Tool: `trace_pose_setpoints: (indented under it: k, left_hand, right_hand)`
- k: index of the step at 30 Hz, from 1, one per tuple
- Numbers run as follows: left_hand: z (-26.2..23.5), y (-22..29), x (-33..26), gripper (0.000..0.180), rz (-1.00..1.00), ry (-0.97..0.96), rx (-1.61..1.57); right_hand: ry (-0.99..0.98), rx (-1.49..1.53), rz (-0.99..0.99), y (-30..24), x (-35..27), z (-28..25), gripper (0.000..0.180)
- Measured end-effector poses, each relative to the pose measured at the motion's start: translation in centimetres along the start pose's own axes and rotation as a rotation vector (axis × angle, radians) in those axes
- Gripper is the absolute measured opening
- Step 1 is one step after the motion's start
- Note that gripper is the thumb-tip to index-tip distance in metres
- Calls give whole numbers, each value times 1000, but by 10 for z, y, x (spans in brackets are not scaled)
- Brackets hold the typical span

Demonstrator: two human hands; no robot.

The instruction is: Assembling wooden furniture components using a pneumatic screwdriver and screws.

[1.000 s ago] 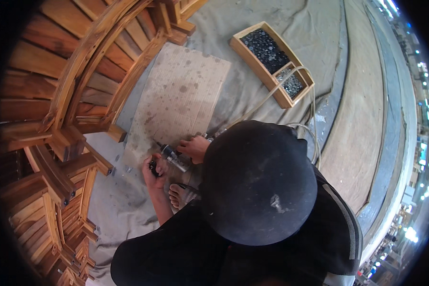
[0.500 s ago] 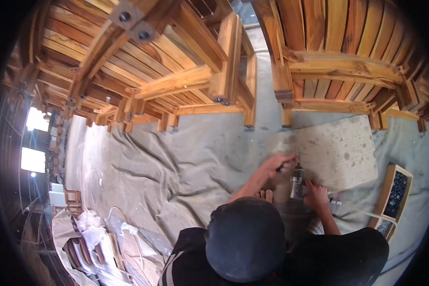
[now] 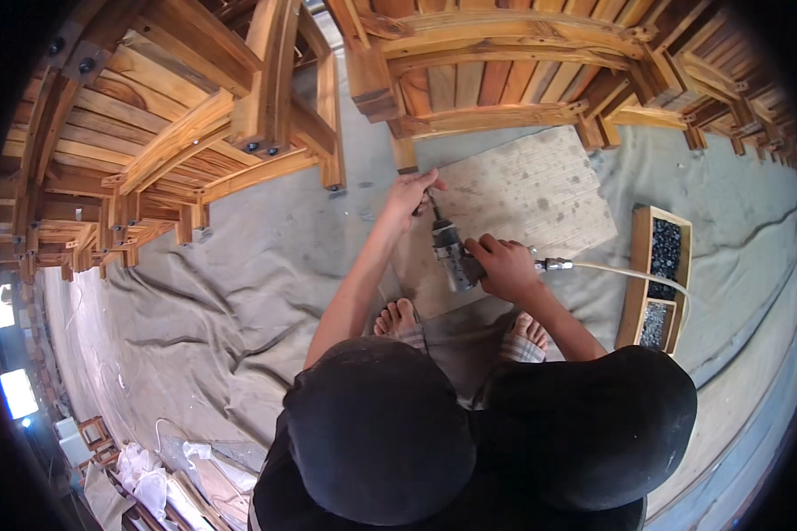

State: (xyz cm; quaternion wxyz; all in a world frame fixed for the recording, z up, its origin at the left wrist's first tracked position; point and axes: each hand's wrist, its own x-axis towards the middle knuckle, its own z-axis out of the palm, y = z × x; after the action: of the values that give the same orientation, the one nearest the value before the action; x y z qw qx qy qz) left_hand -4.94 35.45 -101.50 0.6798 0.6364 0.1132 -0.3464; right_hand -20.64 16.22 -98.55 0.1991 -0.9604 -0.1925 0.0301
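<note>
My right hand grips a grey air-powered driver whose bit points up toward the foot of a wooden chair leg. A pale hose runs from the tool's rear off to the right. My left hand reaches forward with its fingers pinched around the bit's tip, close to the leg's foot. Whether a screw sits between the fingers is too small to tell. Under the tool lies a worn flat board. My bare feet rest just below it.
Wooden chair frames crowd the left and top. A wooden tray with dark screws in its compartments stands at the right. Grey cloth covers the floor. White sacks and frames lie at the lower left.
The view has swung round sharply, so the board and tray now lie to the right. My left hand has reached out to the bit's tip near the chair leg; my right hand keeps hold of the driver.
</note>
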Motion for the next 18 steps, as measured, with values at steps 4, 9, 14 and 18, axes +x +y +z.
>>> trace_pose_setpoints:
  k: [4,9,14,18]
  left_hand:
    - [4,-4,0,35,71,-78,128]
    - [8,-14,-6,36,81,-71,182]
    - [13,-34,-3,38,238,42,287]
    - [19,-43,-5,38,306,99,317]
  right_hand:
    - [2,0,-1,0,-9,3,54]
    - [-18,15,17,4,-15,6,53]
    - [-36,-7,32,11,-18,17,51]
    - [-8,5,39,13,-21,29,51]
